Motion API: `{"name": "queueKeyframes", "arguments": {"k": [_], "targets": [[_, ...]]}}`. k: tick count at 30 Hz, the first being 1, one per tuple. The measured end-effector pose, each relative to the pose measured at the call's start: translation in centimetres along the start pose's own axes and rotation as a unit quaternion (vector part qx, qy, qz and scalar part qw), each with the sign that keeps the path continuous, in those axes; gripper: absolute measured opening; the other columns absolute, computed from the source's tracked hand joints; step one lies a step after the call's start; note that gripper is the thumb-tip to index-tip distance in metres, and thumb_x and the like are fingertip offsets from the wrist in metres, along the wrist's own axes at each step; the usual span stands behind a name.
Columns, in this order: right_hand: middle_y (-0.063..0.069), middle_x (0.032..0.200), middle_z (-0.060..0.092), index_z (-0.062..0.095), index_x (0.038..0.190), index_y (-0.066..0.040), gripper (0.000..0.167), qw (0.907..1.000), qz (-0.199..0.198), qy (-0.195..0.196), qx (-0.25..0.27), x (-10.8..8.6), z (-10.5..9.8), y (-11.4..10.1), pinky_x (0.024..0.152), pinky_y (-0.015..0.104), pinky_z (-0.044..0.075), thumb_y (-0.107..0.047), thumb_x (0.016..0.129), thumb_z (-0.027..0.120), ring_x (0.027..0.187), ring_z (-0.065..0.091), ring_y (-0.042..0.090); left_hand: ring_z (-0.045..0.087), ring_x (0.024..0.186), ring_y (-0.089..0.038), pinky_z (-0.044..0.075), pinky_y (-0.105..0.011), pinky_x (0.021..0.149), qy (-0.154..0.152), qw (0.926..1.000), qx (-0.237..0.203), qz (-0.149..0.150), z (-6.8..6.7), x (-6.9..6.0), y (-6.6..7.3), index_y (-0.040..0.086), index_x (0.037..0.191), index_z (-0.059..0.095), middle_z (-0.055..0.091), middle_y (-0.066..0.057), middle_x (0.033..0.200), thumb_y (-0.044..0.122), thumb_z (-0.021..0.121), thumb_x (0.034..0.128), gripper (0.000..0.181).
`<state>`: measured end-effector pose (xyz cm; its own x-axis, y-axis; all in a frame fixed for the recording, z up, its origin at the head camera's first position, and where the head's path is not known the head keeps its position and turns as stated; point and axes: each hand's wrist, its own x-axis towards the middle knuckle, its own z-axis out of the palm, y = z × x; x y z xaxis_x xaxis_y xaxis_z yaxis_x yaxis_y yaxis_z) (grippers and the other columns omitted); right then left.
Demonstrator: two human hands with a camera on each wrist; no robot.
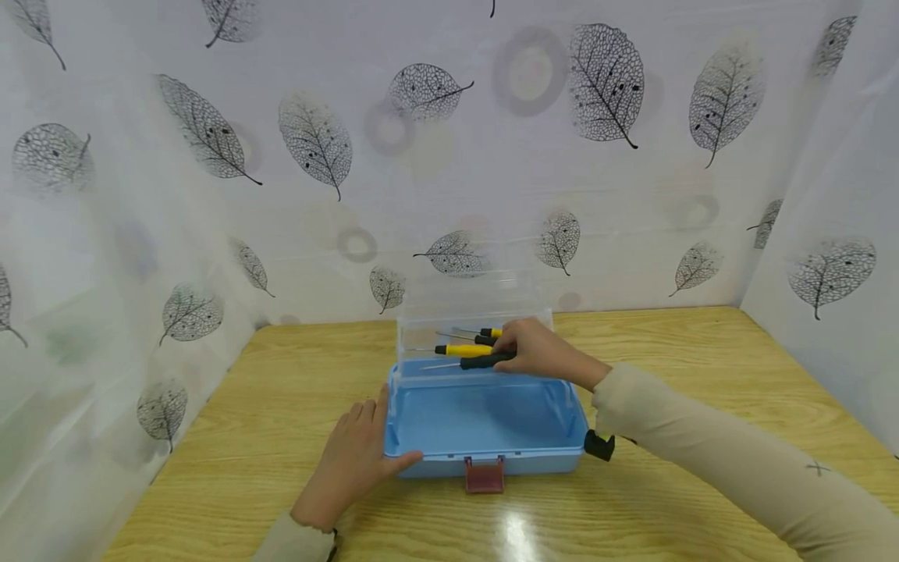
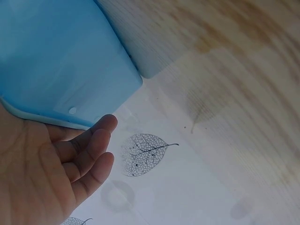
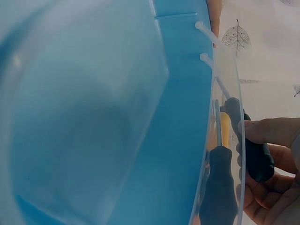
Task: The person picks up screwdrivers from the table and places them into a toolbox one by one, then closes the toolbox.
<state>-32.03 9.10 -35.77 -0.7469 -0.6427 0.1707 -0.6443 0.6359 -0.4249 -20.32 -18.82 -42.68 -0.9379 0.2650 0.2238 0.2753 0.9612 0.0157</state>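
Observation:
A light-blue toolbox (image 1: pixel 485 465) sits on the table with its clear lid (image 1: pixel 470 297) raised. Across its back, a clear inner tray (image 1: pixel 438 381) holds several screwdrivers with yellow or black handles, such as a yellow one (image 1: pixel 463 350). My right hand (image 1: pixel 537 349) pinches a black-handled screwdriver (image 3: pixel 259 161) at the tray, its shaft pointing left. Through the tray wall in the right wrist view, another dark handle (image 3: pixel 218 187) shows. At the toolbox's left side rests my left hand (image 1: pixel 358 441), fingers along the outer wall and thumb lying along the front rim.
A dark-red latch (image 1: pixel 485 476) hangs at the toolbox front. Beside the right wall, a black object (image 1: pixel 599 445) is partly covered by the right sleeve. Leaf-patterned curtains (image 1: pixel 485 156) enclose the wooden table (image 1: pixel 281 390) behind and at both sides.

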Motion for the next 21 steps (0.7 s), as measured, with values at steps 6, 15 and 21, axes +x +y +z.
{"name": "queueKeyframes", "arguments": {"k": [6,15,21], "targets": [[0.001,0.073,0.059,0.075,0.093,-0.003,0.02,1.0,-0.005,-0.001,0.003,0.08,0.05,-0.22,0.057,0.021,0.041,-0.016,0.077,0.077,0.063,0.046,0.009,0.058,0.1,-0.029,0.05,-0.042,0.084,-0.008,1.0,-0.001,-0.005,-0.04,0.04,0.03,-0.005,0.142,0.033,0.059,-0.018,0.111,0.071,0.061,0.0717,0.107],[0.002,0.077,0.063,0.075,0.094,-0.004,0.021,0.9998,0.003,-0.012,0.013,0.3,0.16,-0.24,0.059,0.022,0.043,-0.017,0.078,0.076,0.065,0.049,0.009,0.057,0.104,-0.031,0.049,-0.044,0.086,-0.018,0.9997,-0.004,-0.013,-0.13,0.1,0.1,-0.004,0.143,0.031,0.058,-0.02,0.116,0.071,0.061,0.0719,0.108],[0.002,0.08,0.066,0.074,0.096,-0.005,0.022,0.9997,-0.001,-0.021,0.015,0.31,0.03,-0.09,0.061,0.022,0.044,-0.019,0.079,0.075,0.066,0.05,0.008,0.057,0.104,-0.03,0.049,-0.043,0.086,-0.017,0.9998,-0.003,-0.012,-0.17,0.11,0.1,-0.005,0.143,0.031,0.058,-0.019,0.115,0.071,0.061,0.072,0.108]]}}
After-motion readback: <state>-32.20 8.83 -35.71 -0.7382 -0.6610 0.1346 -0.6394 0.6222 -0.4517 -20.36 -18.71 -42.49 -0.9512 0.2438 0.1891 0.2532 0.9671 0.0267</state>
